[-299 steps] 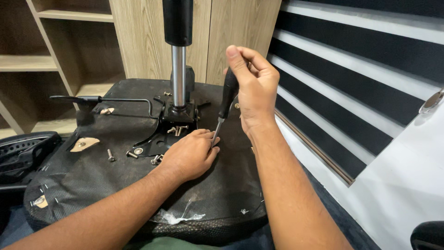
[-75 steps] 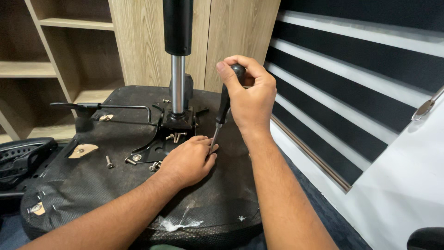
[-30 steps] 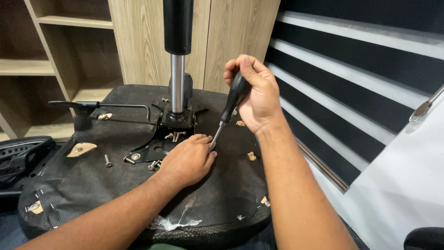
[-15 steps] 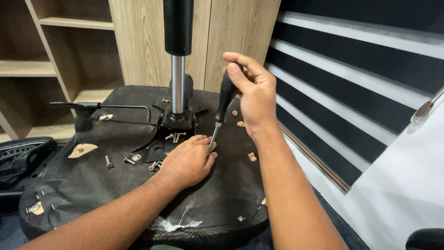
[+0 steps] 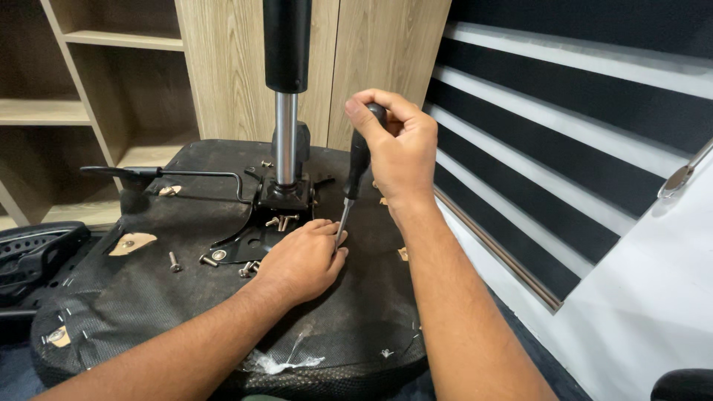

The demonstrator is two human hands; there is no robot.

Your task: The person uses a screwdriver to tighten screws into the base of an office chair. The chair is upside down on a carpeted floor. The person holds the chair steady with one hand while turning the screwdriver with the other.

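Note:
An upturned office chair seat with black mesh underside lies before me. Its black metal mechanism plate carries an upright gas cylinder. My right hand grips the black handle of a screwdriver, whose shaft slants down to the seat. My left hand rests flat on the seat at the plate's right edge, fingertips against the screwdriver's tip. The tip and whatever it touches are hidden by those fingers. Several loose screws lie on the seat left of the plate.
A thin black lever runs left from the mechanism. Wooden shelves and cabinet doors stand behind. A black and white striped wall is at right, a white surface lower right, and a black plastic chair part at left.
My right hand has regripped and turned on the screwdriver handle, moving from tilted right to more upright. The left hand has stayed at the tip.

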